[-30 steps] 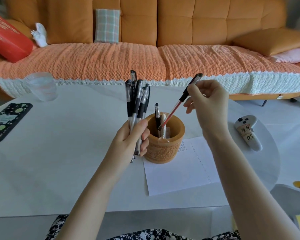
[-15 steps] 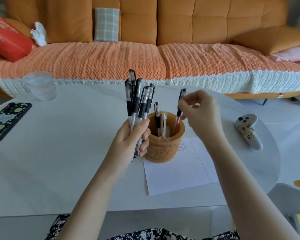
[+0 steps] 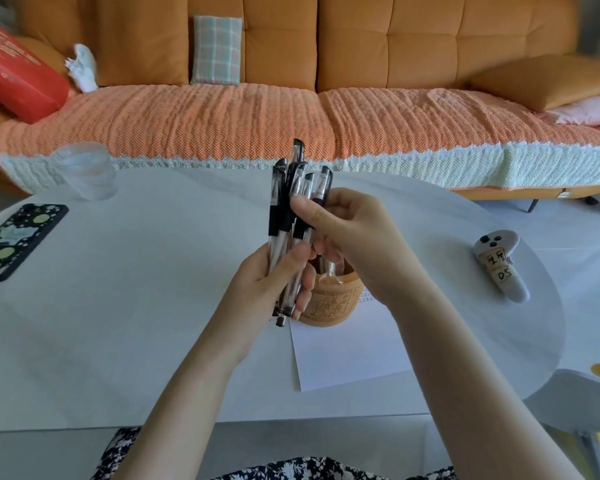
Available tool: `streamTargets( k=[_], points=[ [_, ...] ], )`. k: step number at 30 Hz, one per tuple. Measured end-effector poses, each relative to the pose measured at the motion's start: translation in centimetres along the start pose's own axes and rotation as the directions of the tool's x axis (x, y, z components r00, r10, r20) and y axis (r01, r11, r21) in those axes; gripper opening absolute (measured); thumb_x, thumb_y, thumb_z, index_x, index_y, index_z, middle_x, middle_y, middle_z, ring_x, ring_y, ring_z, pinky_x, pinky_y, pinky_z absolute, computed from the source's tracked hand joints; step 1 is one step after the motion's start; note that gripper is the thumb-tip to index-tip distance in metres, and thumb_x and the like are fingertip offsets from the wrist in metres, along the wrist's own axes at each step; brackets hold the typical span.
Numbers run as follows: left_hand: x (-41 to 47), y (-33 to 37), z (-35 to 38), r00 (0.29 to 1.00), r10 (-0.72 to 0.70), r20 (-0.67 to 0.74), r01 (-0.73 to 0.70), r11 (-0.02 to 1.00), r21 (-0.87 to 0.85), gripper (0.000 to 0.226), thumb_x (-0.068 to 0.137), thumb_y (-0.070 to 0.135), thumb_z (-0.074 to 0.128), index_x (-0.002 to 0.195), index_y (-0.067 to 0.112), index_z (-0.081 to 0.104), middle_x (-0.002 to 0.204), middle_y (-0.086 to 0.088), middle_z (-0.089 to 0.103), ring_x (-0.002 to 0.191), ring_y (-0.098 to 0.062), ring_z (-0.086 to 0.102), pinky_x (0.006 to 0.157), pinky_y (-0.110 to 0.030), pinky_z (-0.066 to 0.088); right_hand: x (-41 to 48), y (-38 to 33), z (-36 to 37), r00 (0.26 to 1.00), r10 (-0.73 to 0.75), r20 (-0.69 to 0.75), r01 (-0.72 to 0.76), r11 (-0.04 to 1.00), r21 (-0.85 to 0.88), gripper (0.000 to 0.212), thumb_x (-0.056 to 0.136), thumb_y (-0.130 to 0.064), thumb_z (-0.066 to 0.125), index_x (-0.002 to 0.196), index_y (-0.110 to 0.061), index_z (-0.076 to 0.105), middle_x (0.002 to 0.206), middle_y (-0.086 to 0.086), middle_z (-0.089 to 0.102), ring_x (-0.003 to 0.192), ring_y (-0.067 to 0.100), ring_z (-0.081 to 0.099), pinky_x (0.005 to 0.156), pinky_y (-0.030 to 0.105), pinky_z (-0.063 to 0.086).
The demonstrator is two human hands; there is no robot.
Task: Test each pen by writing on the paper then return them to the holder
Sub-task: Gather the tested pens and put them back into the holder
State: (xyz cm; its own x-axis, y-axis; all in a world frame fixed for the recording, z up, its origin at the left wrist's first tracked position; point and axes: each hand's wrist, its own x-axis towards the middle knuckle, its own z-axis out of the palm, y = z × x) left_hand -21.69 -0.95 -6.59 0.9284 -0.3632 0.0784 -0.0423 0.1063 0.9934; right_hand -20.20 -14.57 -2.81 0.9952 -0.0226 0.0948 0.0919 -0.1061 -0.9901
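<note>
The left hand is closed in a fist around a bundle of pens, held upright just in front of the wooden holder. Its thumb presses across the clear barrels and the other fingers curl around behind; the pens' lower ends stick out below the fist, and the black caps fan out above it.

The right hand reaches in from the right to the upper part of the same bundle. Its thumb lies on the black grip of one of the pens on the right side, with the other fingers bent closely behind it, so the gap between thumb and fingers is narrow and pinched on that pen. Which exact pen it pinches is hard to tell, as the barrels overlap.

The holder stands on the white table, at the far left corner of the sheet of paper. The right hand covers most of its mouth; a clear pen shows inside it.

On the table, well apart from the hands, lie a dark phone at the left edge, a clear cup near the far edge, and a grey controller on the right. An orange sofa runs behind the table.
</note>
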Motion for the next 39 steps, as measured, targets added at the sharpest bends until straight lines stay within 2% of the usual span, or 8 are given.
streamTargets(
  k=[7,12,16,20,25,31,36,39],
  points=[
    [-0.4,-0.2,-0.3,1.0,0.009,-0.025,-0.008,0.998,0.057,0.039,0.087,0.044,0.04,0.082,0.007,0.051,0.058,0.0,0.054,0.043,-0.014,0.047,0.042,-0.02,0.038,0.4,0.6,-0.1,0.994,-0.052,0.093,0.056,0.998,-0.041,0.03,0.088,-0.023,0.065,0.089,0.006,0.061,0.053,0.008,0.053,0.041,0.015,0.042,0.043,0.019,0.036],
    [0.1,-0.6,-1.5,0.965,-0.007,-0.261,0.011,1.0,0.013,0.031,0.094,0.03,0.043,0.082,0.003,0.051,0.057,-0.001,0.056,0.04,-0.011,0.044,0.035,-0.019,0.029,1.2,-0.8,-1.2,0.985,-0.161,-0.067,0.165,0.985,0.053,0.019,0.093,-0.014,0.057,0.089,0.004,0.058,0.066,0.017,0.055,0.048,0.016,0.047,0.048,0.022,0.04],
    [0.0,-0.8,-2.5,0.953,-0.047,-0.3,0.062,0.997,0.041,0.027,0.095,0.025,0.046,0.073,0.01,0.048,0.056,0.002,0.046,0.038,-0.01,0.032,0.037,-0.02,0.022,2.4,-1.3,-2.2,0.928,-0.295,-0.227,0.243,0.942,-0.231,0.017,0.094,-0.015,0.055,0.086,0.0,0.055,0.066,0.01,0.059,0.046,0.007,0.052,0.051,0.024,0.044],
    [-0.3,-0.5,-1.9,0.968,-0.033,-0.25,0.042,0.999,0.034,0.02,0.093,0.025,0.048,0.081,0.012,0.056,0.056,0.003,0.046,0.04,-0.011,0.031,0.038,-0.018,0.024,2.9,0.5,-0.7,0.963,-0.235,-0.131,0.134,0.84,-0.526,0.025,0.091,-0.02,0.058,0.097,0.004,0.058,0.087,0.02,0.066,0.071,0.033,0.063,0.066,0.05,0.053],
    [-0.4,-0.5,-1.6,0.981,-0.013,-0.192,0.023,0.998,0.05,0.019,0.092,0.027,0.048,0.086,0.012,0.059,0.058,0.001,0.044,0.041,-0.01,0.029,0.039,-0.02,0.023,1.9,1.6,-0.1,0.998,-0.069,-0.016,0.041,0.747,-0.663,0.046,0.084,-0.034,0.068,0.088,0.011,0.063,0.083,0.028,0.067,0.065,0.033,0.062,0.053,0.03,0.043],
    [-0.3,-0.6,-1.6,0.996,-0.023,-0.087,0.022,1.0,-0.01,0.027,0.085,0.034,0.05,0.089,0.009,0.057,0.055,0.003,0.045,0.039,-0.008,0.029,0.039,-0.02,0.021,1.5,-0.6,-1.2,0.921,-0.29,-0.258,0.12,0.845,-0.521,0.032,0.089,-0.043,0.059,0.098,-0.012,0.061,0.078,0.004,0.065,0.06,0.011,0.06,0.061,0.026,0.044],
    [-0.3,-0.5,-0.8,0.998,-0.054,0.037,0.054,0.999,-0.002,0.031,0.086,0.037,0.048,0.092,0.008,0.056,0.049,0.006,0.046,0.038,-0.009,0.028,0.04,-0.02,0.022,0.7,-0.8,-0.2,0.99,-0.127,-0.061,0.115,0.978,-0.173,0.03,0.091,-0.035,0.059,0.094,-0.006,0.067,0.069,0.004,0.068,0.052,0.026,0.059,0.052,0.025,0.046],
    [-0.4,-0.5,-0.4,0.997,-0.039,0.067,0.039,0.999,0.001,0.031,0.087,0.038,0.045,0.094,0.011,0.058,0.054,0.005,0.05,0.037,-0.008,0.028,0.039,-0.019,0.021,0.8,-0.3,-0.5,0.989,-0.132,-0.062,0.129,0.99,-0.048,0.026,0.09,-0.025,0.063,0.091,0.001,0.063,0.056,-0.002,0.062,0.049,0.02,0.055,0.05,0.025,0.044]
  ],
)
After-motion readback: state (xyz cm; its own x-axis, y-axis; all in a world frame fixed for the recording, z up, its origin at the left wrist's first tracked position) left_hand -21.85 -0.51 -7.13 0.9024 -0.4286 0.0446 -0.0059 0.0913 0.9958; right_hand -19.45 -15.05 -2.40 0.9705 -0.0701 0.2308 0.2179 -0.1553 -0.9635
